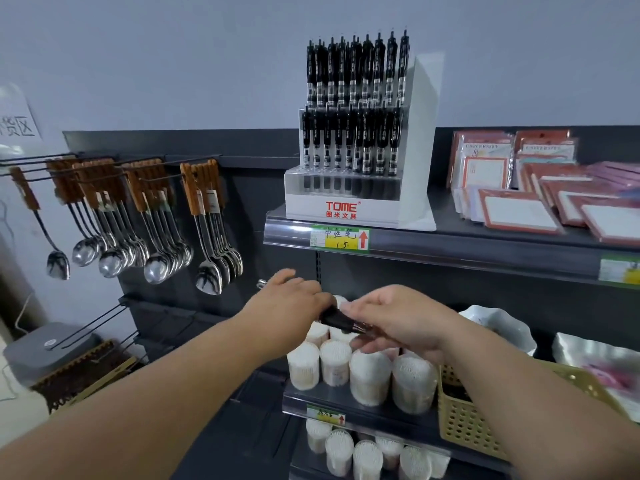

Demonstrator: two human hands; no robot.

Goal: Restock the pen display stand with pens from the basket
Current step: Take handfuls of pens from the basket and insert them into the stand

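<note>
Pens (341,323) between left hand (294,301) and right hand (398,322)

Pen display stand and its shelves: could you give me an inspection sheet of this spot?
Surface: dark shelf, price tags on its edge.
Job's things: pen display stand, two rows of black pens showing; yellow basket at right.
Clutter: swab tubs, hanging spoons, card packs.
Fingers: left hand and right hand both grip a dark pen bundle.
Cables: possibly a thin white lead, far left.
Surroundings: grey wall, paper sign.
</note>
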